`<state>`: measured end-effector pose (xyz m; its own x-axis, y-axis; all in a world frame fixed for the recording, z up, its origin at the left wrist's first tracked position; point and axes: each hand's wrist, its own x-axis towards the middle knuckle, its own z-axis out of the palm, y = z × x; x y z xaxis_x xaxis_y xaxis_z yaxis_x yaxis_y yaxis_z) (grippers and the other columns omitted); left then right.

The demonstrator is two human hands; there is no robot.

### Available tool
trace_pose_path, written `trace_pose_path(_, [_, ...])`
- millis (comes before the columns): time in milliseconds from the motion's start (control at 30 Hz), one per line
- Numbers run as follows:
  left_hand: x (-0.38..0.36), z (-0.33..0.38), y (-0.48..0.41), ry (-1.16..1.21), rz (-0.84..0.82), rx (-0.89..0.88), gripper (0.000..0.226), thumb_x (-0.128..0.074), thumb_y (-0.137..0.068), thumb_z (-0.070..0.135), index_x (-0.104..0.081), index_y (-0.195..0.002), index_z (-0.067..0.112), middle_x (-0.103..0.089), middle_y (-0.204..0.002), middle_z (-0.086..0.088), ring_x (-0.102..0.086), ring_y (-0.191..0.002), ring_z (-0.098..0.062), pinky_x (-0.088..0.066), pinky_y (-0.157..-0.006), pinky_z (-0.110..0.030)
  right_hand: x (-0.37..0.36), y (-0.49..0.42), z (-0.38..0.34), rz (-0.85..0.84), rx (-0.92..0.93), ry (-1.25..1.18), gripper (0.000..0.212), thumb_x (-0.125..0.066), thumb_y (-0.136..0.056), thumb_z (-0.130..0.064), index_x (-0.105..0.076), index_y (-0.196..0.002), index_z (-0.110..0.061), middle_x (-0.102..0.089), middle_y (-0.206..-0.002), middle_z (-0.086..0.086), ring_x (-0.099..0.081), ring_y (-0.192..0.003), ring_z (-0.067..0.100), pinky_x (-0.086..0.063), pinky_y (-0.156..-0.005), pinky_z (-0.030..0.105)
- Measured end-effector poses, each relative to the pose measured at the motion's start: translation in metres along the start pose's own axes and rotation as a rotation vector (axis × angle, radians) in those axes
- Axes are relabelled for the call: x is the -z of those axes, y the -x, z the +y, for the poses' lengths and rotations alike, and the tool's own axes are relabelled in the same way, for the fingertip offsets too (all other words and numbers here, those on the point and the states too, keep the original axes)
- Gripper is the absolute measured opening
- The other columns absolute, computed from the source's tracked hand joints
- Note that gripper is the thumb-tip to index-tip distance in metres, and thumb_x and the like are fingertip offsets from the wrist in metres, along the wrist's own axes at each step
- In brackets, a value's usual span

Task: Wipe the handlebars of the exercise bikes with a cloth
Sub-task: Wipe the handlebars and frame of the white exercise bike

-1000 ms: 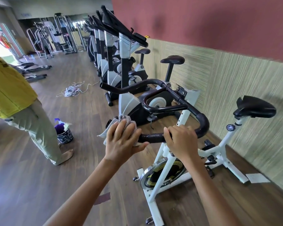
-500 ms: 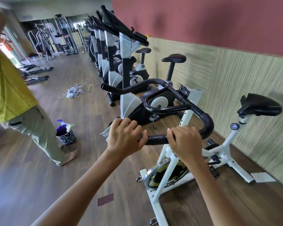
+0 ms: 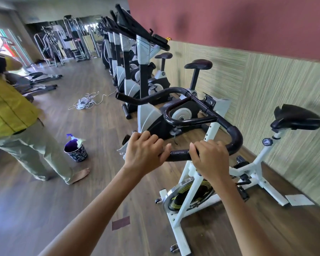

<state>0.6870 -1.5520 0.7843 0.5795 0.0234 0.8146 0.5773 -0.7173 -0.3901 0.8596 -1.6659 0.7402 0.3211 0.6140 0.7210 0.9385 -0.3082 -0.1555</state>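
A white spin bike [image 3: 190, 198] stands in front of me with black looped handlebars [image 3: 234, 135]. My left hand [image 3: 144, 154] is closed around the near end of the bar with a pale grey cloth [image 3: 122, 151] under it; only a corner of the cloth shows at the hand's left. My right hand [image 3: 210, 159] grips the same near bar just to the right, a short bare stretch of bar between the two hands. The bike's black saddle [image 3: 296, 117] is at the right.
A row of upright exercise bikes [image 3: 146, 74] runs along the wall behind. A person in a yellow shirt [image 3: 9, 109] stands barefoot at the left. A dark bucket [image 3: 76, 151] with a purple spray bottle sits on the wood floor. Cables [image 3: 85, 102] lie further back.
My left hand has closed down over the cloth on the bar end, so the cloth is now mostly hidden. The right hand keeps its grip. The view shifted slightly.
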Motion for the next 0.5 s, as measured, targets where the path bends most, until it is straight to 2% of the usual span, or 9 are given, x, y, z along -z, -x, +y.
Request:
trace_pose_path(67, [-0.003,0.000,0.006,0.044,0.065,0.002,0.033,-0.062,-0.089,0.036,-0.061,-0.060,0.021,-0.062,-0.063,0.005,-0.059,-0.064,-0.017,-0.039,-0.063,-0.031,0.001,0.000,0.000,-0.016,0.004,-0.004,0.044,-0.038,-0.098,-0.032,-0.057,-0.061,-0.018,-0.050,-0.054,-0.007,-0.037,-0.053,0.013,-0.031,-0.062,0.028])
trace_pose_path(133, [-0.007,0.002,0.021,0.076,0.158,-0.028,0.014,-0.069,-0.083,0.031,-0.072,-0.072,0.023,-0.072,-0.080,0.006,-0.067,-0.083,-0.017,-0.046,-0.076,-0.033,0.003,0.000,-0.001,-0.022,0.008,-0.002,0.044,-0.037,-0.098,-0.031,-0.057,-0.061,-0.019,-0.050,-0.054,-0.007,-0.037,-0.053,0.013,-0.031,-0.063,0.029])
trace_pose_path(233, [-0.012,0.008,0.032,0.080,0.191,-0.062,0.008,-0.073,-0.079,0.029,-0.077,-0.084,0.025,-0.075,-0.097,0.007,-0.063,-0.101,-0.017,-0.041,-0.094,-0.035,0.002,-0.001,-0.004,-0.024,-0.010,0.007,0.044,-0.037,-0.099,-0.030,-0.056,-0.060,-0.019,-0.049,-0.054,-0.007,-0.037,-0.053,0.013,-0.034,-0.062,0.031])
trace_pose_path(300, [-0.011,0.013,0.028,0.082,0.137,-0.104,0.006,-0.071,-0.082,0.028,-0.076,-0.084,0.024,-0.075,-0.095,0.006,-0.066,-0.097,-0.016,-0.041,-0.093,-0.034,0.002,0.000,-0.005,-0.016,-0.031,0.023,0.044,-0.037,-0.098,-0.029,-0.056,-0.060,-0.019,-0.051,-0.054,-0.006,-0.038,-0.053,0.014,-0.036,-0.061,0.032])
trace_pose_path(367, [-0.011,0.012,0.024,0.074,0.058,-0.201,0.012,-0.065,-0.089,0.029,-0.075,-0.087,0.022,-0.073,-0.094,0.004,-0.069,-0.090,-0.017,-0.045,-0.085,-0.032,0.002,0.000,-0.005,-0.017,-0.031,0.036,0.043,-0.038,-0.098,-0.027,-0.055,-0.059,-0.019,-0.049,-0.053,-0.006,-0.037,-0.054,0.014,-0.035,-0.060,0.031])
trace_pose_path(433, [-0.004,0.000,0.020,0.063,0.010,-0.255,0.018,-0.061,-0.094,0.033,-0.072,-0.090,0.019,-0.071,-0.092,0.002,-0.068,-0.084,-0.018,-0.048,-0.076,-0.033,0.004,0.000,-0.003,-0.025,-0.008,0.043,0.041,-0.039,-0.098,-0.027,-0.054,-0.060,-0.019,-0.043,-0.054,-0.008,-0.035,-0.054,0.014,-0.029,-0.060,0.029])
trace_pose_path(500, [0.001,-0.012,0.019,0.037,-0.009,-0.230,0.022,-0.058,-0.096,0.035,-0.070,-0.088,0.018,-0.069,-0.090,0.000,-0.066,-0.082,-0.020,-0.049,-0.073,-0.034,0.007,-0.002,-0.002,-0.029,0.002,0.031,0.041,-0.039,-0.098,-0.026,-0.053,-0.060,-0.019,-0.037,-0.054,-0.010,-0.033,-0.053,0.013,-0.024,-0.060,0.027])
